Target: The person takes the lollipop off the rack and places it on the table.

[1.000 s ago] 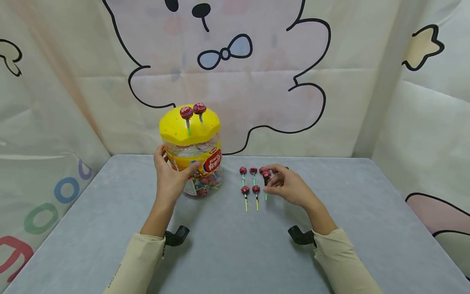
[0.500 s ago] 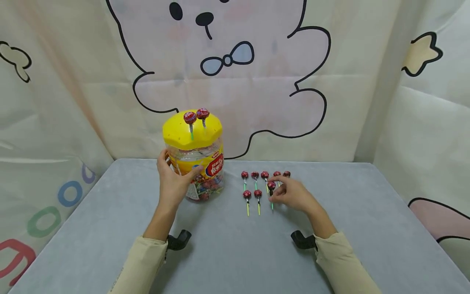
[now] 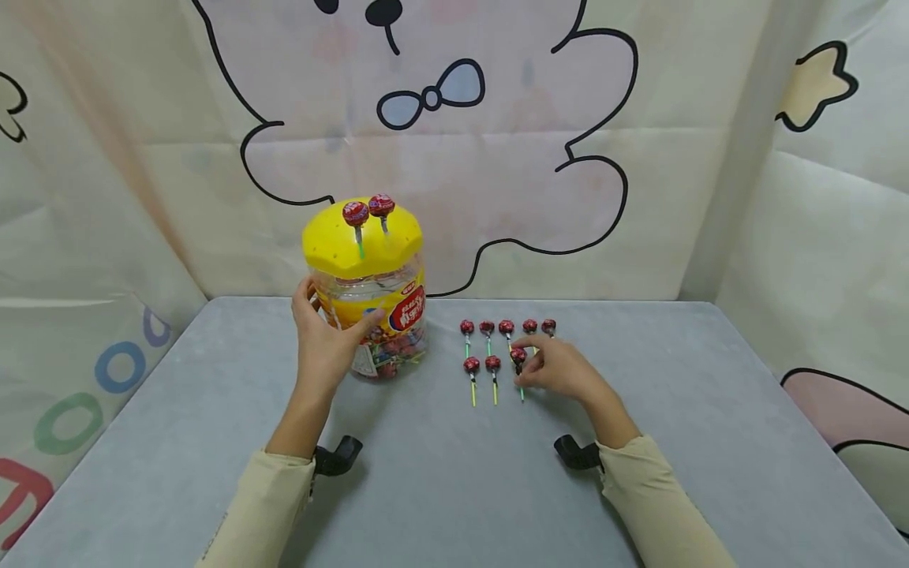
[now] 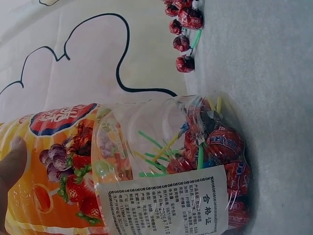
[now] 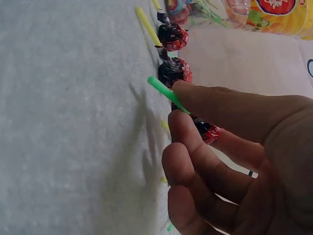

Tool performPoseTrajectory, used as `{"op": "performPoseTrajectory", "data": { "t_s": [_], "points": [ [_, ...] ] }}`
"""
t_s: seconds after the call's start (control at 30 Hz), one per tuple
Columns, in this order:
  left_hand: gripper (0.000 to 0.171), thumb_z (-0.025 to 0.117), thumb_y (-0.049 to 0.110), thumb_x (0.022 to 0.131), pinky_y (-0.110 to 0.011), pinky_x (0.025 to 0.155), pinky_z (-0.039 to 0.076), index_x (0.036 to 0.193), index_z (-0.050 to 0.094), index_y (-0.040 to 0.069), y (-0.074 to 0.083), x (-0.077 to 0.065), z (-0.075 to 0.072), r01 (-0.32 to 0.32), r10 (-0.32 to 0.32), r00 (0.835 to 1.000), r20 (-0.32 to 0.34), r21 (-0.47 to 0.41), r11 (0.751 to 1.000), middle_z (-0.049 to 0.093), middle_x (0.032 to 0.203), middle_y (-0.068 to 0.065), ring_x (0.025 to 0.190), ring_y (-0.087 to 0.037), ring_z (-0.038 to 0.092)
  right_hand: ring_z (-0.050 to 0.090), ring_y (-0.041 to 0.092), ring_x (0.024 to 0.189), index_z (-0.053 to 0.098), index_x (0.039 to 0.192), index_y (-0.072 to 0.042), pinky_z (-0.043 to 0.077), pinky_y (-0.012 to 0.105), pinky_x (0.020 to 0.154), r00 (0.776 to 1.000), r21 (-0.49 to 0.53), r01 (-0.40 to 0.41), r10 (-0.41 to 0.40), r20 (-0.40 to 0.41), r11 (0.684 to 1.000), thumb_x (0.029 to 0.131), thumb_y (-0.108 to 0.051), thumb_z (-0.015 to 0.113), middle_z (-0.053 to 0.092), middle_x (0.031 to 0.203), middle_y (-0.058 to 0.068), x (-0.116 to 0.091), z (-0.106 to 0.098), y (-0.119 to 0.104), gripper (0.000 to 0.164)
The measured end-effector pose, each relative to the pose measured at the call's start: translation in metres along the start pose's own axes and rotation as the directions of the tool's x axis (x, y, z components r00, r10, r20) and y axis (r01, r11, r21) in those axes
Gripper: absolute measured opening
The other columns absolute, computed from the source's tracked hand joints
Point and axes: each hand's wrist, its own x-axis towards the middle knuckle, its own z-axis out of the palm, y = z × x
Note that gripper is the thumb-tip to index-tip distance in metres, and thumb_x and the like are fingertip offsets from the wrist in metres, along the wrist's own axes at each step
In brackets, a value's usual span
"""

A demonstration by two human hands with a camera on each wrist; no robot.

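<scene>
The right hand [image 3: 557, 367] pinches a lollipop [image 3: 518, 356]; the right wrist view shows its green stick [image 5: 160, 87] running between thumb and fingertip, unclear from the head. The candy sits at the fingertips, left of the palm, right of two near-row lollipops [image 3: 493, 364]. At left, the left hand [image 3: 321, 343] grips the jar [image 3: 406, 312], whose white label [image 4: 166, 203] reads clearer from the left wrist. Beyond lie five far-row lollipops [image 3: 506, 326].

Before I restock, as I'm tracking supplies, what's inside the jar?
Lollipops, mostly red-wrapped, lie low in the jar. The white label and printed band cover parts of it, so no full count.
</scene>
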Motion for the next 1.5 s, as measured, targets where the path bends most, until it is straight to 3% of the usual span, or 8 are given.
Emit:
{"op": "performPoseTrajectory", "data": {
  "t_s": [0.57, 1.5],
  "points": [
    [0.107, 0.082, 0.042, 0.080, -0.059, 0.121, 0.026, 0.156, 0.009, 0.023, -0.0003, -0.0042, -0.0001, 0.016, -0.016, 1.000, -0.001, 0.011, 1.000, 0.013, 0.161, -0.006, 0.150, -0.030, 0.020, 0.056, 0.009, 0.069, 0.058, 0.137, -0.006, 0.044, 0.025, 0.064, 0.999, -0.089, -0.026, 0.029, 0.032, 0.996, 0.082, -0.019, 0.082, 0.071, 0.079, -0.002, 0.0052, 0.0063, 0.0046, 0.061],
    [0.106, 0.083, 0.040, 0.079, -0.058, 0.120, 0.030, 0.155, 0.011, 0.023, -0.0002, -0.0007, -0.0010, 0.011, -0.011, 1.000, -0.010, 0.021, 1.000, 0.017, 0.159, -0.006, 0.148, -0.028, 0.023, 0.057, 0.010, 0.070, 0.061, 0.134, -0.008, 0.044, 0.025, 0.064, 0.999, -0.063, -0.022, 0.023, 0.022, 0.998, 0.083, -0.016, 0.081, 0.070, 0.078, -0.001, 0.0067, 0.0056, 0.0037, 0.056]
  ]
}}
